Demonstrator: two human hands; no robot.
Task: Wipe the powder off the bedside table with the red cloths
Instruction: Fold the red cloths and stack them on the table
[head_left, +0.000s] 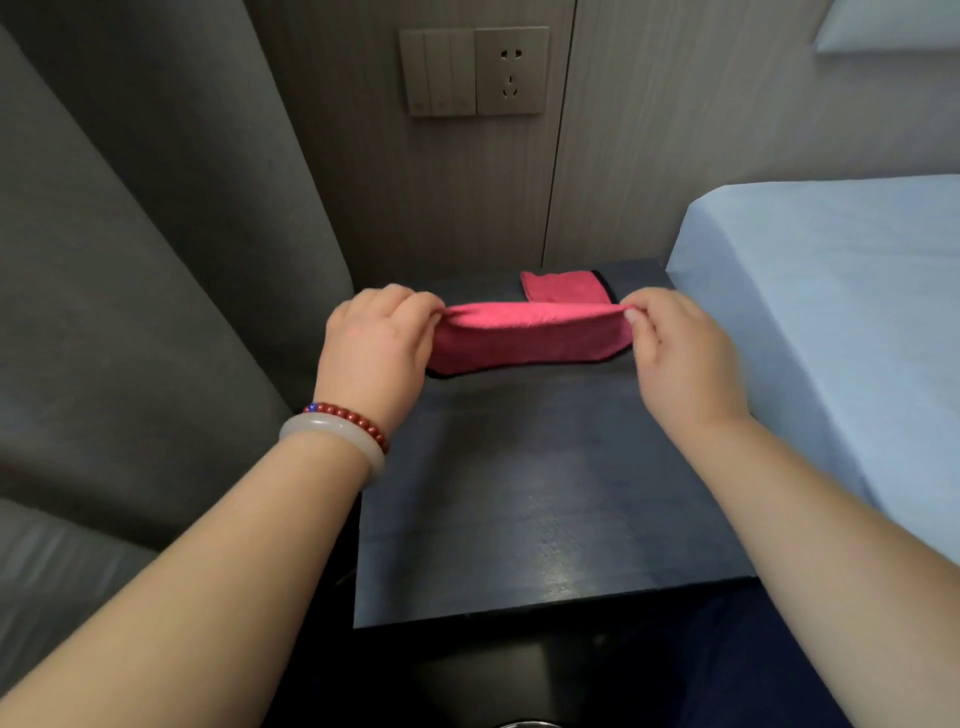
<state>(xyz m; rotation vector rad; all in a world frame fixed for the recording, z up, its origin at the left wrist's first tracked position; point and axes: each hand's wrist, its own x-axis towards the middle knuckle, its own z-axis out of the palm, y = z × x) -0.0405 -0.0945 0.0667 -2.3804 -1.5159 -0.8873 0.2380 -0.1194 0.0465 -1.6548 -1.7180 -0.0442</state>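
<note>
A red cloth with a dark edge is stretched between my hands over the back half of the dark bedside table. My left hand pinches its left end and my right hand pinches its right end; its lower fold rests on the tabletop. A second red cloth lies folded flat at the table's back edge, just behind the held one. The tabletop shows a faint pale sheen near its front; I cannot tell whether it is powder.
A bed with a pale blue sheet butts against the table's right side. A grey upholstered panel stands on the left. Behind the table is a wall with a switch and socket plate.
</note>
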